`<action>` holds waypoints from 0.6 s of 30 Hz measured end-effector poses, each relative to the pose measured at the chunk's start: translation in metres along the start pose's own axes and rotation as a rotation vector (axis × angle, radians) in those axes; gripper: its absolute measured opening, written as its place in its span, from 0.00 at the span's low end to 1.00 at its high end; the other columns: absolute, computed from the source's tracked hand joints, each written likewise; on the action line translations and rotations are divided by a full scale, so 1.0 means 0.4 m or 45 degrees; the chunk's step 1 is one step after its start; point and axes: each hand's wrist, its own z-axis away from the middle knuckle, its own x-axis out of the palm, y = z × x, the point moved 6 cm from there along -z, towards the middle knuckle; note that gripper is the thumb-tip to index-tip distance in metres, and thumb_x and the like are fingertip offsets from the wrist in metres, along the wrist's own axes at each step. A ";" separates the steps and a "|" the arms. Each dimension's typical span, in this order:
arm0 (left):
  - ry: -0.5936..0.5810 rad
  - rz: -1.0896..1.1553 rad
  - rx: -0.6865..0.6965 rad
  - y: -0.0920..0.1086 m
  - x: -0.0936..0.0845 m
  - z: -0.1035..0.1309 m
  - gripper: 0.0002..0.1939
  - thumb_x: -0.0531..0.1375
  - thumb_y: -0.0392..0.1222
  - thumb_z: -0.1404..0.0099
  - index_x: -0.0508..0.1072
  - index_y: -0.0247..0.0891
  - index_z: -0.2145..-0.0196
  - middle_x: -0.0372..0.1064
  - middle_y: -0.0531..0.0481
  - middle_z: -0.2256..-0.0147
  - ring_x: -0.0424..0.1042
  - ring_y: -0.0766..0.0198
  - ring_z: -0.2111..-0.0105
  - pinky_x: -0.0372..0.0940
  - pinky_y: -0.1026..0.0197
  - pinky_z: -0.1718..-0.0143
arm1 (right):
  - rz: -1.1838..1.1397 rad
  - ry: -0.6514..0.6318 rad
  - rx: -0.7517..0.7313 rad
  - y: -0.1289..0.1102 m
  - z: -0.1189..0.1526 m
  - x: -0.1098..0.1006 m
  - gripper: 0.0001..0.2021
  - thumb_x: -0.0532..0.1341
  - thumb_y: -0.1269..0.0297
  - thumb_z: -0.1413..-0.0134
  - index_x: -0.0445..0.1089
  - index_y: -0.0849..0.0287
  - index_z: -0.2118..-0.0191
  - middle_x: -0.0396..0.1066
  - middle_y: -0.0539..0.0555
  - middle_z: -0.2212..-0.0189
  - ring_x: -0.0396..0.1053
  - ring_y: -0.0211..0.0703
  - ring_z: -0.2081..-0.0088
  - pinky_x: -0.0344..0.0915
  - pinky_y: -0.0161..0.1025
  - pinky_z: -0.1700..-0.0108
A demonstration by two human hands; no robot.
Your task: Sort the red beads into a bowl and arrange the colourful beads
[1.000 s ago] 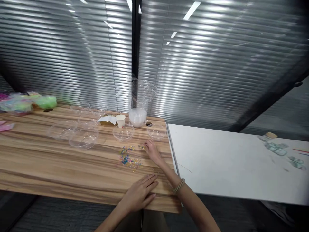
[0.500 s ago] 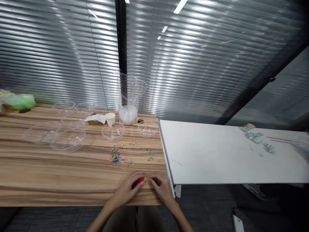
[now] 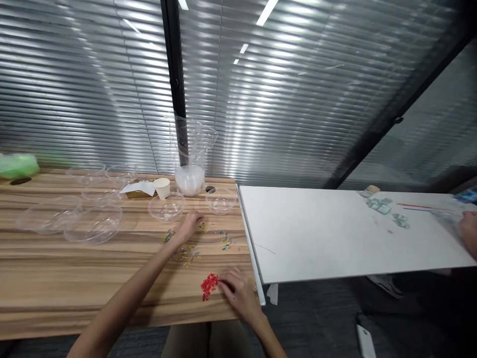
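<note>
Closed blinds (reflecting ceiling lights) behind tables.

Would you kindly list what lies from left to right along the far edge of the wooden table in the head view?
Green bag → clear shallow bowls → white paper cup → clear bag of white powder → small clear bowl, beside the white table.

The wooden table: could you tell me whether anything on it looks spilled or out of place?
Yes. Small multicoloured pieces lie loose on the wooden table by the left hand, outside the clear bowls. A red pile sits apart beside the right hand.
</note>
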 end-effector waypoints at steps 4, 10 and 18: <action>-0.013 0.016 -0.011 -0.012 0.023 -0.002 0.09 0.55 0.31 0.42 0.75 0.33 0.73 0.74 0.44 0.70 0.70 0.57 0.66 0.63 0.59 0.59 | 0.009 -0.007 0.040 -0.005 -0.006 -0.003 0.06 0.57 0.72 0.39 0.71 0.59 0.63 0.72 0.53 0.67 0.68 0.44 0.63 0.64 0.41 0.57; -0.024 0.013 -0.026 -0.021 0.041 0.000 0.09 0.54 0.32 0.43 0.74 0.33 0.74 0.72 0.45 0.72 0.70 0.58 0.68 0.62 0.60 0.61 | 0.004 -0.016 0.050 -0.011 -0.013 -0.010 0.07 0.56 0.70 0.37 0.71 0.59 0.61 0.72 0.54 0.67 0.67 0.44 0.62 0.63 0.41 0.57; -0.093 -0.001 -0.010 -0.041 0.068 -0.013 0.08 0.52 0.30 0.42 0.70 0.34 0.72 0.70 0.44 0.68 0.67 0.57 0.64 0.61 0.59 0.59 | 0.010 -0.030 0.076 -0.011 -0.013 -0.013 0.10 0.54 0.66 0.35 0.72 0.59 0.61 0.72 0.54 0.67 0.68 0.44 0.63 0.64 0.41 0.57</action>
